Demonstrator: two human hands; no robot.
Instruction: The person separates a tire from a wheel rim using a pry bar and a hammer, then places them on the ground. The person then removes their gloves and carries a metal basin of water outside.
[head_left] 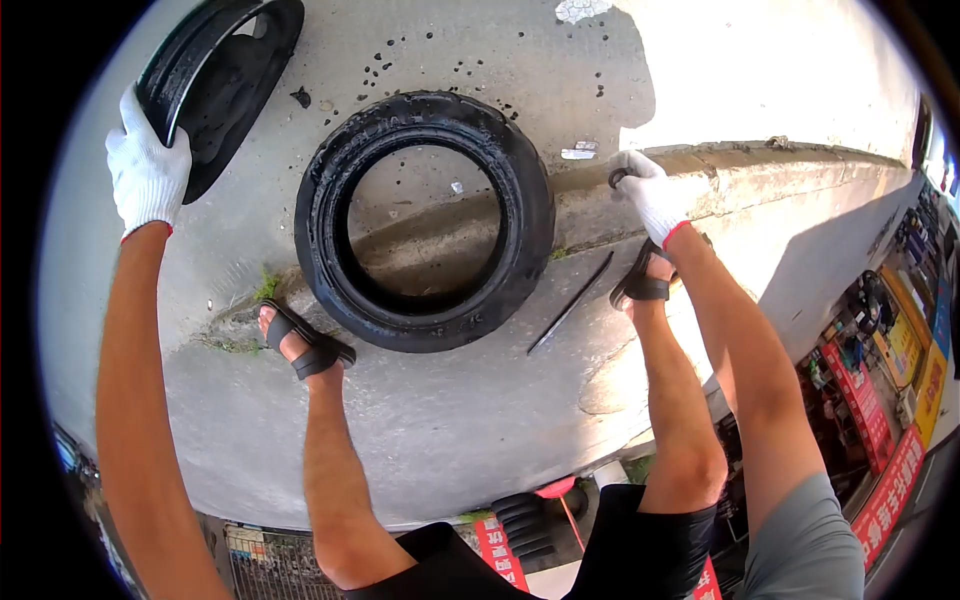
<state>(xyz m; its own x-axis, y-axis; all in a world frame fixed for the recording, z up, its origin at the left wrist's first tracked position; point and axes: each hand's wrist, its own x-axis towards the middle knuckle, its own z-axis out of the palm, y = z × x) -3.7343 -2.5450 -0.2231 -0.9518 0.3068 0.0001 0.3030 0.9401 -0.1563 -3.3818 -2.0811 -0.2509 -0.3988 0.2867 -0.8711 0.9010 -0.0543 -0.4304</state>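
My left hand (150, 170), in a white knit glove, grips the edge of a black wheel rim (235, 95) at the upper left, which is tilted up. My right hand (650, 192), gloved the same way, is closed around a small dark round piece (617, 178); what exactly it is I cannot make out. Between the two hands a black tyre (525, 230) lies flat across the step edge, its hole showing the ground. A long thin dark tyre lever (570, 304) lies on the ground between the tyre and my right foot.
Dark wet-looking spots and bits dot the concrete (480, 40) beyond the tyre. A low step edge (740, 185) crosses the ground. My sandalled feet (310, 345) flank the tyre. At the right stand cluttered shelves and red signs (888, 490).
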